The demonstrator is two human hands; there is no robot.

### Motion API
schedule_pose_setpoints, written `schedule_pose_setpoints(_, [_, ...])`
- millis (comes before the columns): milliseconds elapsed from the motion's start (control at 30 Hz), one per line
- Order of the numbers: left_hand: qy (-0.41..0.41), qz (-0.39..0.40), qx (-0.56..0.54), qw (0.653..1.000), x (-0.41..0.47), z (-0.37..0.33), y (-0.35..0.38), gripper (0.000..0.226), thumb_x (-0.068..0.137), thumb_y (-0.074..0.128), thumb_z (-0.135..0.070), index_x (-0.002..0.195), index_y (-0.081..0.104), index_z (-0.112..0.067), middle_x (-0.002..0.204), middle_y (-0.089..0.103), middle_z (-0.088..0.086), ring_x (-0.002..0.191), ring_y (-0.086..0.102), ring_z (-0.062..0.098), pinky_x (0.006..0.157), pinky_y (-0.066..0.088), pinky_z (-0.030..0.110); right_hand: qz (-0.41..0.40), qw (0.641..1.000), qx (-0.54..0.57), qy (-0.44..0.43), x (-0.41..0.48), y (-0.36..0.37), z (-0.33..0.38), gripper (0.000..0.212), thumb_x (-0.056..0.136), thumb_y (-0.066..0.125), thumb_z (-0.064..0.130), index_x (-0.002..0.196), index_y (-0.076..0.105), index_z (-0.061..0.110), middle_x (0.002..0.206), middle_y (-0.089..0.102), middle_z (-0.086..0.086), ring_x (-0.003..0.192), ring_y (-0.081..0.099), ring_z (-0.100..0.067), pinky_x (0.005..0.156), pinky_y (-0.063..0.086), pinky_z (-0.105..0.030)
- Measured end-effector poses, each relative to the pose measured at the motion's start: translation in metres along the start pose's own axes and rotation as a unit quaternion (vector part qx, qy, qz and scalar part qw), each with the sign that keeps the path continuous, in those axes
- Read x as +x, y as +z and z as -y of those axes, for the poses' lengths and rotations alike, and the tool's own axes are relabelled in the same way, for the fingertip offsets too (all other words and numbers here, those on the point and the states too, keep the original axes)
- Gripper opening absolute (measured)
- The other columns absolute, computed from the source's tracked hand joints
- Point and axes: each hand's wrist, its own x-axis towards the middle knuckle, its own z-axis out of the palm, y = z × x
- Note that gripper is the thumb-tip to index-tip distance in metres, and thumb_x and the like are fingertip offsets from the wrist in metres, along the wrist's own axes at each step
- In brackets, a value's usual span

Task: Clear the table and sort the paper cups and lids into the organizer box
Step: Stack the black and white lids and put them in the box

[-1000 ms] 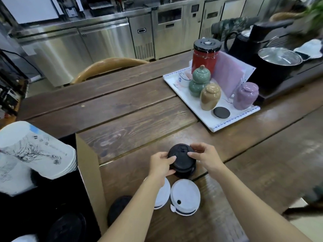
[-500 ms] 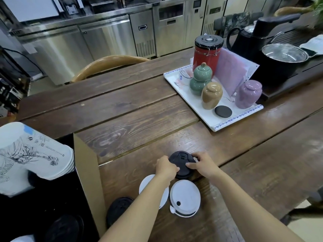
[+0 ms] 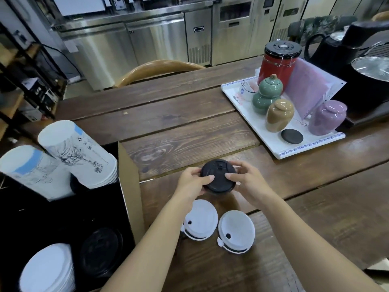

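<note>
At frame centre, the black lids [image 3: 217,178] are pinched between the left hand [image 3: 192,182] and right hand [image 3: 247,182], now raised off the worktop [image 3: 179,131] where half a second ago they sat low. Two white lids [image 3: 219,225] below still await sorting. At lower left the organizer box [image 3: 128,182] already holds paper cups [image 3: 63,161] and stacked lids.
</note>
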Motion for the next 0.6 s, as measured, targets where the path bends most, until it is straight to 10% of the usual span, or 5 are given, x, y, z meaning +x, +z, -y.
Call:
schedule_pose_setpoints(200, [0.023,0.043,0.147,0.988,-0.029,0.013,-0.050,0.073,0.075,0.076,-0.019,0.137,0.039,-0.008,0.136,0.050,0.004,0.119,0.050,0.018,0.097,0.045,0.033,0.050,0.998,0.033,0.019,0.001,0.035,-0.005,0.039,0.080,0.056,-0.012,0.117,0.055,0.001,0.109,0.061,-0.018,0.094,0.063,-0.032,0.065,0.054,-0.034])
schedule_pose_setpoints(400, [-0.101,0.060,0.656,0.746,-0.057,0.061,-0.062,0.126,0.074,0.077,-0.031,0.144,-0.026,-0.016,0.156,-0.017,0.025,0.144,-0.009,0.045,0.118,0.005,0.051,0.076,0.996,0.035,0.034,-0.001,0.052,-0.018,0.042,0.080,0.057,-0.011,0.120,0.056,0.002,0.118,0.060,-0.021,0.096,0.064,-0.032,0.068,0.054,-0.035])
schedule_pose_setpoints(500, [-0.082,0.018,0.705,0.704,-0.065,0.085,-0.055,0.111,0.082,0.068,-0.014,0.146,-0.022,-0.020,0.154,-0.002,0.034,0.143,0.005,0.048,0.116,0.012,0.049,0.079,0.994,0.070,0.032,-0.008,0.053,-0.018,0.043,0.081,0.053,-0.013,0.122,0.054,0.000,0.113,0.062,-0.018,0.092,0.065,-0.030,0.061,0.056,-0.030])
schedule_pose_setpoints(600, [0.006,-0.036,0.668,0.743,-0.062,0.093,-0.051,0.101,0.082,0.060,-0.005,0.148,-0.014,-0.023,0.148,0.023,0.026,0.131,0.031,0.041,0.102,0.034,0.046,0.078,0.993,0.084,0.031,-0.014,0.048,-0.016,0.044,0.081,0.052,-0.014,0.123,0.053,-0.001,0.112,0.062,-0.018,0.092,0.065,-0.030,0.062,0.057,-0.030])
